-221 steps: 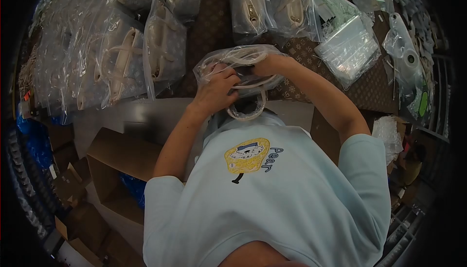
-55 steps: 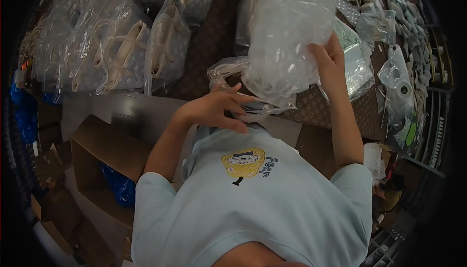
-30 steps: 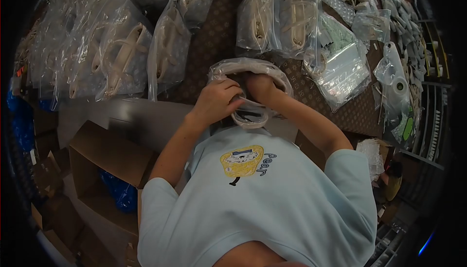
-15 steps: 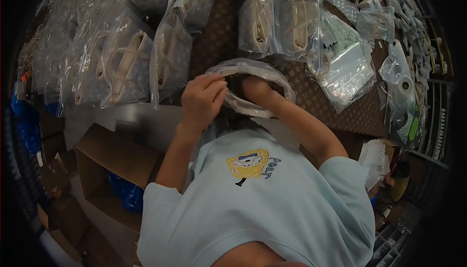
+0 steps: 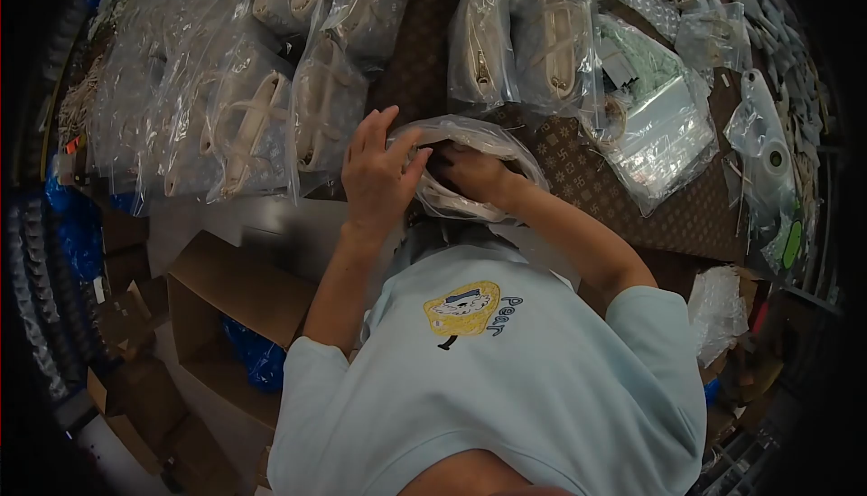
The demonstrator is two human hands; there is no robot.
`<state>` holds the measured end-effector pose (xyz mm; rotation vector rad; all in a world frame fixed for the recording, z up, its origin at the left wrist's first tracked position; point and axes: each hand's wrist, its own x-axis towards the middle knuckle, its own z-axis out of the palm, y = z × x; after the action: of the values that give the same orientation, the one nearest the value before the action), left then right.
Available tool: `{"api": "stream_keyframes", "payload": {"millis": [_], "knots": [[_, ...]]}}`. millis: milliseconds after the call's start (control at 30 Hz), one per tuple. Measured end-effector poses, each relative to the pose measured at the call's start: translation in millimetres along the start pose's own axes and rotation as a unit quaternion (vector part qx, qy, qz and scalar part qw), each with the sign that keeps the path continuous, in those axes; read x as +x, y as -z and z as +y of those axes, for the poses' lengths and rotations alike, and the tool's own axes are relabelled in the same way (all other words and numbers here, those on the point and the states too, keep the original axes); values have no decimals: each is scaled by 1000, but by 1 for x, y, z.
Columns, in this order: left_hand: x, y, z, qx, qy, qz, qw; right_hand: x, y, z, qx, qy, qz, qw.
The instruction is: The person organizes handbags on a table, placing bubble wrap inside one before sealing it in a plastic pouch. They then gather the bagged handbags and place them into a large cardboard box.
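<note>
At the near edge of the patterned table, just in front of the person's chest, a clear plastic bag is being worked with both hands. The left hand is laid against the bag's left rim, thumb hooked onto the film and the fingers spread and mostly straight, so little more than the edge is gripped. The right hand is pushed down inside the bag's mouth; it is seen only through crinkled film, and how far it is closed, or what it has hold of, cannot be told. A pale loop, perhaps a strap, shows below the hands inside the bag.

The bag is judged to be light, limp and slippery, easily creased and likely to collapse if let go; it is best taken at the rim of the mouth, pinched on both sides so the opening is kept wide.

Further back, rows of bagged handbags are laid, and a cardboard box stands open below the table.
</note>
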<state>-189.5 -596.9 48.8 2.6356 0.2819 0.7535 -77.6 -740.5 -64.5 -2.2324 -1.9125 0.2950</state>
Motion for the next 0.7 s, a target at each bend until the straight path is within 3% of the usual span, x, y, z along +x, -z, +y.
{"api": "stream_keyframes", "payload": {"millis": [67,133,167,233,367,467,533,567,600,633,667,700], "knots": [[1,-1,-3,51,11,-46,998,5,-15,-1,-32,14,42,999],[-1,-2,-10,104,24,-89,990,11,-18,-7,185,-122,106,969],[-3,-3,-14,139,15,-106,984,11,-18,-6,187,-121,109,969],[-2,-4,-12,175,4,-123,977,12,11,-9,205,-148,31,967],[-2,-14,-10,167,-1,-106,980,18,-3,-3,187,-131,66,971],[-4,-18,-14,128,-13,-91,988,14,-5,6,231,-145,28,962],[-7,-18,-17,111,-26,-88,990,1,22,-6,312,-313,-70,895],[-10,-19,-19,103,-25,-78,991,-9,38,-11,311,-312,-72,895],[-13,-21,-21,94,-24,-67,993,-19,54,-16,160,-183,-119,963],[-15,-25,-23,93,-23,-66,993,-24,63,-18,0,-45,-160,986],[-16,-31,-26,-38,56,-59,996,-23,64,-18,-2,-46,-161,986],[-18,-38,-28,-169,134,-53,975,-22,64,-20,106,-91,-102,985]]}}
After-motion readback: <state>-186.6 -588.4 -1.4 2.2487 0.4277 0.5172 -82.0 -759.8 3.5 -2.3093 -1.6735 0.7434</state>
